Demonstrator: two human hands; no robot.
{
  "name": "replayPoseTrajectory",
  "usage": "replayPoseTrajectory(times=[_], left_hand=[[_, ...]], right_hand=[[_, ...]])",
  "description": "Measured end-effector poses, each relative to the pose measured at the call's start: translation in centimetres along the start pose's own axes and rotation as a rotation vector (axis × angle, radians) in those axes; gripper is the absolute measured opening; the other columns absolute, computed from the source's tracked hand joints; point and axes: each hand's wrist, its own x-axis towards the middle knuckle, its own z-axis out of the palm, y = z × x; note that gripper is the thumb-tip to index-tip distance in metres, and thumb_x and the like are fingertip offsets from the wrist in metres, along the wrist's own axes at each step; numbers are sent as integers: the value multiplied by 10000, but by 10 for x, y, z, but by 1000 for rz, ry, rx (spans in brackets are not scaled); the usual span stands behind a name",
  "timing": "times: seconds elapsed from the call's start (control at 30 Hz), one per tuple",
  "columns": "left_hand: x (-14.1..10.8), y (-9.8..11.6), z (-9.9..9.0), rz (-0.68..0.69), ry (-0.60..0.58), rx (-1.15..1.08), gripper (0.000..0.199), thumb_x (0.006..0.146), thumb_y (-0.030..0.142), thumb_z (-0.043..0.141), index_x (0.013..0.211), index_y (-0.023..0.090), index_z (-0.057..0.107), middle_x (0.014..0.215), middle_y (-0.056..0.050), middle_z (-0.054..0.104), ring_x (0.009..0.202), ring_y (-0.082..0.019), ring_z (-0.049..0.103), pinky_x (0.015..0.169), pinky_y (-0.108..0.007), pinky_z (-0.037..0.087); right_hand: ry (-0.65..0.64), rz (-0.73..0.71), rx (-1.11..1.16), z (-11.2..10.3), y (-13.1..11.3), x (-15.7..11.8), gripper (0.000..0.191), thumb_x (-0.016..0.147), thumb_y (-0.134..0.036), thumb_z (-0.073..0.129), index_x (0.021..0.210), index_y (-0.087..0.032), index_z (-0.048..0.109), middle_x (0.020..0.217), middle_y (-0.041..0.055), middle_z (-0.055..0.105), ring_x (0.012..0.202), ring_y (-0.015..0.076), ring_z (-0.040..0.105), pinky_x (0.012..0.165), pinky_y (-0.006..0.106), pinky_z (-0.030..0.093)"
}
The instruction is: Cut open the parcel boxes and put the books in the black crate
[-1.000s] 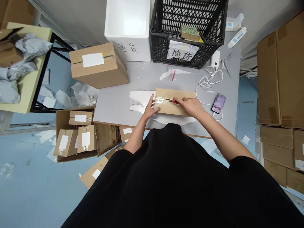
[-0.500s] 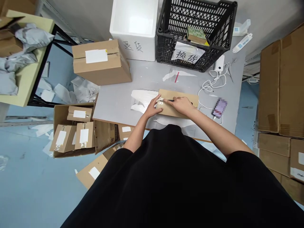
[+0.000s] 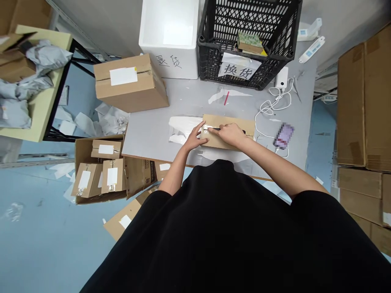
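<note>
A small cardboard box [image 3: 227,142] lies flat on the grey table in front of me, with clear tape over its left end. My left hand [image 3: 194,138] grips that end, thumb and fingers apart along its edges. In my right hand [image 3: 231,133] is a slim black box cutter [image 3: 216,129], mostly covered by the fingers. Its front part lies over the box's top seam, close to the tape; the tip is too small to make out. White torn wrapping [image 3: 185,124] sits under and beside the box's left end.
A larger carton [image 3: 131,95], a white foam bin [image 3: 177,61] and a black crate [image 3: 210,67] line the table's back. To the right lie a phone [image 3: 284,135] and white cable [image 3: 269,108]. An open carton [image 3: 100,200] of parcels stands at lower left.
The view has shifted slightly. My right hand and the box cutter have moved a little to the left along the box; my left hand keeps its hold.
</note>
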Motion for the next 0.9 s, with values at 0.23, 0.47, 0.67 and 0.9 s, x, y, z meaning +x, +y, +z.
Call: replayPoseTrajectory(times=[0.23,0.47,0.67,0.9], left_hand=[[0,1,0,0,-4,5,900,742,375,776,1538,431,359,1658,-1,254,1493,-374,296,1158,-547,377],[2,0,2,68,9,41,891,739,332,755,1540,391,371,1648,-12,288,1516,-327,259,1202,-522,322],[3,-4,2,80,5,44,926,723,370,764,1551,387,350,1655,-26,280,1519,-335,256,1205,-544,303],[4,-9,0,89,3,47,925,726,387,779,1549,381,356,1658,-27,279,1508,-334,275,1203,-522,306]], right_hand=[[-9,3,36,0,0,-1,580,1023,-222,292,1588,-355,275,1216,162,678,995,280,667,770,356,385],[-15,8,35,3,-1,2,565,1031,-234,286,1584,-352,296,1225,165,669,1006,283,664,776,359,378],[7,23,48,7,2,-1,535,1032,-263,312,1555,-366,344,1210,157,673,968,268,666,750,346,384],[-22,80,53,22,21,-21,576,1007,-185,303,1542,-385,380,1165,144,679,937,263,655,754,360,374]])
